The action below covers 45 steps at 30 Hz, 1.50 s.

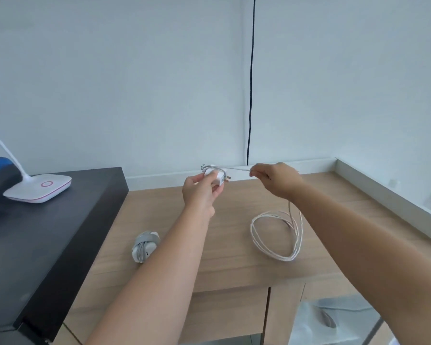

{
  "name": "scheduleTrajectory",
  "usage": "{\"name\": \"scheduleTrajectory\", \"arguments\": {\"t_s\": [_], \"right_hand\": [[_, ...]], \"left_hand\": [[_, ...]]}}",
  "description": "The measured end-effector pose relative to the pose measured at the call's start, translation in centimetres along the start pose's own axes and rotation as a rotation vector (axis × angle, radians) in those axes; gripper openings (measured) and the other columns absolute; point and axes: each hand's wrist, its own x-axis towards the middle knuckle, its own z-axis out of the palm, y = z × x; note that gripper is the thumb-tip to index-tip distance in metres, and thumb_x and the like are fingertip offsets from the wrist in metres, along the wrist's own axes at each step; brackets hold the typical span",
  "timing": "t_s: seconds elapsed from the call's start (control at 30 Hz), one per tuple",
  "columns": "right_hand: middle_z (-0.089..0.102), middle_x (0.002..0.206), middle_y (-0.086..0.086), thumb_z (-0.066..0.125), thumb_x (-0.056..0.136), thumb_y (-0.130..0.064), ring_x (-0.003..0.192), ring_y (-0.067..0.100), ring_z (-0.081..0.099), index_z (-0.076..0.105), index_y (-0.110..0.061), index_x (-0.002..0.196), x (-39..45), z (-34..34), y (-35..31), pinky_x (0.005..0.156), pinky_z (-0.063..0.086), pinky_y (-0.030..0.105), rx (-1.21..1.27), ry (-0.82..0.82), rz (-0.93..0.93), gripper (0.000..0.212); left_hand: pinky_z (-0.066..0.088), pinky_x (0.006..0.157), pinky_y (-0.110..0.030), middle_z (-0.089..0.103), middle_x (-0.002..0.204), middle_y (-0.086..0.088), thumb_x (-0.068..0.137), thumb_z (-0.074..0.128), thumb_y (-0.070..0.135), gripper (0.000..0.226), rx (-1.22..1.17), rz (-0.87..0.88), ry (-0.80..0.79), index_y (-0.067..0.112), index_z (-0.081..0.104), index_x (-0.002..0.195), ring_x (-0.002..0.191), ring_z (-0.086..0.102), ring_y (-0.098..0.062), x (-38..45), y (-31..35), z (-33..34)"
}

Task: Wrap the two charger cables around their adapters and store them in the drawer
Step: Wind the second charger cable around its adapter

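Seen from a head-worn camera looking down, two bare arms reach out over a pale wood-grain counter (222,265). The left hand (200,192) is raised above the counter with its fingers and thumb curled round a small white, boxy adapter (215,179), whose metal prongs stick out to the right. A few turns of thin white cable (275,237) already lie round the adapter. The right hand (275,179), just to the right at the same height, pinches a taut stretch of this cable between thumb and curled fingers. From under that hand the cable drops to the counter, where the rest lies in a loose oval coil of several loops. Near the left forearm, a second adapter (144,246) lies on the counter, white and rounded, already bound in greyish cable. No writing can be read on either adapter. At the front edge of the counter, drawer fronts (227,312) in the same wood stand shut. To the left, a matte black raised surface (47,232) carries the white base of a lamp (39,189), edged in pink with a pink ring on top. A thin black cord (251,83) hangs down the plain white wall behind.
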Motion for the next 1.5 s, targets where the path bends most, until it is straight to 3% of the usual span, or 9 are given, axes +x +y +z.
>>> {"name": "scheduleTrajectory", "arguments": {"t_s": [0.17,0.37,0.57,0.7,0.83,1.0,1.17,1.3,1.5], "right_hand": [[0.047,0.051,-0.012,0.048,0.098,-0.020,0.045,0.003,0.045,0.071,-0.016,0.102,3.2,-3.8,-0.8,0.048,0.032,0.011,0.243,0.080,-0.037,0.024],[0.043,0.056,0.002,0.056,0.095,-0.029,0.048,0.010,0.030,0.074,-0.024,0.094,0.8,-3.9,-3.1,0.049,0.028,0.019,0.554,0.144,-0.118,0.019],[0.032,0.052,-0.006,0.051,0.098,-0.031,0.050,0.009,0.029,0.068,-0.020,0.086,-2.7,-2.3,-4.4,0.050,0.027,0.019,0.705,0.184,-0.096,0.024],[0.032,0.046,-0.010,0.049,0.099,-0.030,0.047,0.008,0.029,0.064,-0.019,0.085,-5.0,0.0,-5.1,0.048,0.026,0.020,0.668,0.161,-0.117,0.023],[0.031,0.047,-0.008,0.047,0.100,-0.028,0.046,0.008,0.029,0.060,-0.020,0.084,-5.7,1.2,-4.8,0.048,0.027,0.021,0.613,0.182,-0.081,0.022],[0.036,0.048,-0.006,0.048,0.098,-0.030,0.046,0.010,0.036,0.060,-0.025,0.083,-5.7,1.5,-4.6,0.048,0.028,0.020,0.511,0.153,-0.085,0.020],[0.038,0.044,-0.009,0.049,0.098,-0.031,0.044,0.008,0.035,0.063,-0.022,0.084,-5.4,1.9,-5.8,0.048,0.029,0.016,0.586,0.136,-0.077,0.021],[0.034,0.041,-0.011,0.051,0.097,-0.035,0.042,0.006,0.028,0.064,-0.022,0.082,-4.6,1.4,-5.0,0.047,0.028,0.021,0.660,0.136,0.008,0.023],[0.039,0.053,-0.003,0.055,0.094,-0.037,0.053,0.014,0.032,0.068,-0.026,0.080,-3.9,-0.2,-5.0,0.054,0.030,0.027,0.554,-0.015,-0.096,0.022]], "left_hand": [[0.059,0.086,-0.039,0.063,0.104,-0.015,0.086,0.071,0.006,0.036,-0.125,0.034,-0.039,-0.003,0.054,0.116,0.058,0.069,-0.008,0.4,2.6,4.0],[0.061,0.074,-0.033,0.066,0.116,-0.020,0.085,0.069,0.008,0.040,-0.153,0.137,-0.055,-0.010,0.056,0.118,0.099,0.069,-0.021,1.6,6.1,5.5],[0.060,0.080,-0.034,0.065,0.104,-0.009,0.085,0.071,0.010,0.030,-0.056,0.190,-0.036,0.002,0.060,0.111,0.059,0.070,-0.005,0.4,6.4,4.4],[0.060,0.068,-0.029,0.063,0.095,-0.008,0.082,0.069,0.007,0.019,0.123,0.335,0.029,0.009,0.059,0.098,0.070,0.068,-0.015,-0.3,5.8,3.1],[0.059,0.065,-0.028,0.064,0.098,-0.010,0.083,0.068,0.011,0.016,0.238,0.417,0.013,0.014,0.060,0.096,0.065,0.066,-0.009,-1.0,5.9,1.9],[0.057,0.063,-0.024,0.066,0.102,-0.013,0.086,0.069,0.008,0.023,0.148,0.317,-0.109,0.008,0.063,0.108,0.073,0.068,-0.021,-2.5,6.4,1.2],[0.059,0.062,-0.023,0.064,0.095,-0.007,0.090,0.065,0.007,0.020,-0.066,0.157,-0.214,0.005,0.060,0.110,0.060,0.071,-0.010,-4.5,6.2,1.0],[0.054,0.050,-0.018,0.067,0.091,-0.010,0.091,0.063,0.009,0.012,0.012,0.084,-0.312,0.008,0.062,0.103,0.063,0.070,-0.021,-5.9,5.8,-0.1],[0.051,0.048,-0.016,0.071,0.081,-0.009,0.093,0.057,0.009,0.019,0.153,-0.030,-0.473,0.008,0.060,0.112,0.062,0.070,-0.019,-6.8,4.6,-2.3]]}}
